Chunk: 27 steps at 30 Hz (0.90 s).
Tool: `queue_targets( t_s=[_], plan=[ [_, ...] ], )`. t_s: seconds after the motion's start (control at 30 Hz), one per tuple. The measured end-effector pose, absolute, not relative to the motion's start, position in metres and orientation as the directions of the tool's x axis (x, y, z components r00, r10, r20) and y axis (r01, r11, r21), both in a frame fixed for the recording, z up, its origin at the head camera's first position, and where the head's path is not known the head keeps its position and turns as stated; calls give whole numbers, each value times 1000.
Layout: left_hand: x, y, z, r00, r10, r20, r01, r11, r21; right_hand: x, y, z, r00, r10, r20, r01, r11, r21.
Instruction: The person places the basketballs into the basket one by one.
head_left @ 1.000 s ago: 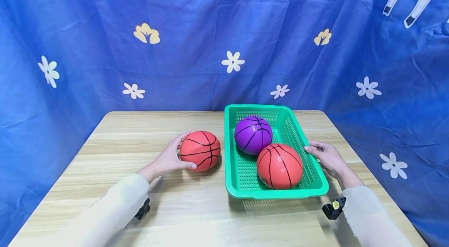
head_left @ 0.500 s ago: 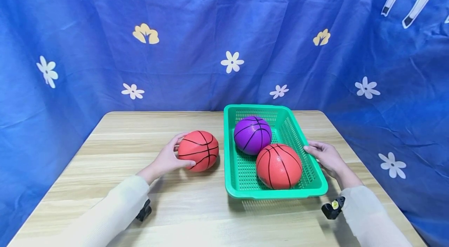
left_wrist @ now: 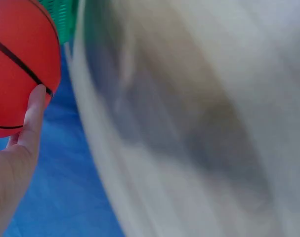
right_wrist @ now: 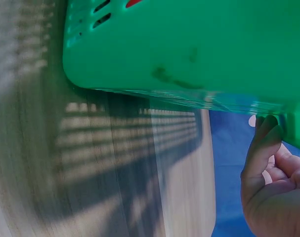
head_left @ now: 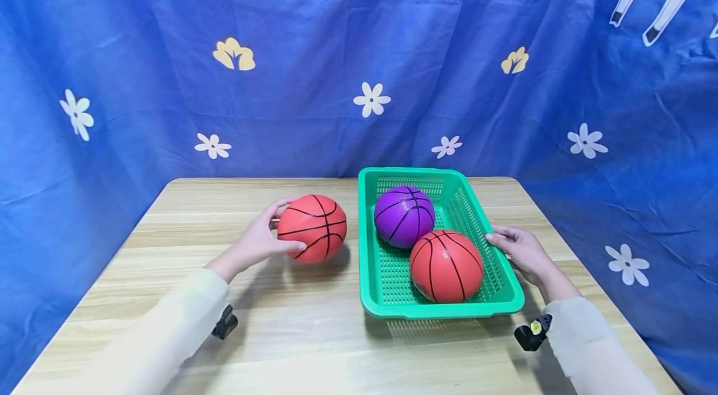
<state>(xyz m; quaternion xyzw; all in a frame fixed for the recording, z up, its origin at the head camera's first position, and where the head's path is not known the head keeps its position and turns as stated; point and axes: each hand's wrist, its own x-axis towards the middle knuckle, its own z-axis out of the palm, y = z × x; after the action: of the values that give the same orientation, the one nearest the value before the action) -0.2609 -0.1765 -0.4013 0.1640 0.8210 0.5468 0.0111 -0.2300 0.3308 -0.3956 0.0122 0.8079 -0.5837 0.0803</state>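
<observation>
My left hand grips a red toy basketball from its left side, the thumb in front and the fingers behind. The ball hangs a little above the table, with its shadow below. In the left wrist view the thumb presses on the red ball. My right hand holds the right rim of a green plastic basket, thumb on top. The right wrist view shows those fingers at the basket's edge. Inside the basket lie a purple basketball and another red basketball, side by side.
The light wooden table carries the basket right of centre. A blue curtain with flowers and animal legs hangs behind and at both sides. Each wrist wears a small black camera.
The left hand has raised the red basketball off the table and moved it slightly left, away from the basket. The right hand and the basket have stayed in place.
</observation>
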Motion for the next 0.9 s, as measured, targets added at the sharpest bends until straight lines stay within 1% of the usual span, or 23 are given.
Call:
queue_targets(
  t_s=[0.17, 0.3, 0.4, 0.5, 0.77, 0.9],
  plan=[
    [-264, -174, -385, -932, 323, 161, 267, 315, 911, -232, 335, -402, -989, -79, -121, 90, 321, -943],
    [-265, -169, -369, -920, 347, 183, 296, 309, 904, -240, 342, -412, -987, -69, -142, 113, 321, -940],
    [-265, -163, -357, -910, 364, 200, 321, 312, 894, -246, 348, -418, -984, -63, -167, 142, 296, -945],
    [-265, -155, -345, -900, 387, 199, 330, 308, 892, -248, 351, -422, -983, -86, -162, 132, 283, -950],
    [-263, -129, -325, -878, 458, 139, 285, 267, 921, -240, 343, -411, -985, -81, -154, 119, 326, -938],
    [-262, -114, -320, -861, 494, 121, 275, 252, 928, -233, 336, -402, -988, -79, -133, 102, 317, -943]
  ],
)
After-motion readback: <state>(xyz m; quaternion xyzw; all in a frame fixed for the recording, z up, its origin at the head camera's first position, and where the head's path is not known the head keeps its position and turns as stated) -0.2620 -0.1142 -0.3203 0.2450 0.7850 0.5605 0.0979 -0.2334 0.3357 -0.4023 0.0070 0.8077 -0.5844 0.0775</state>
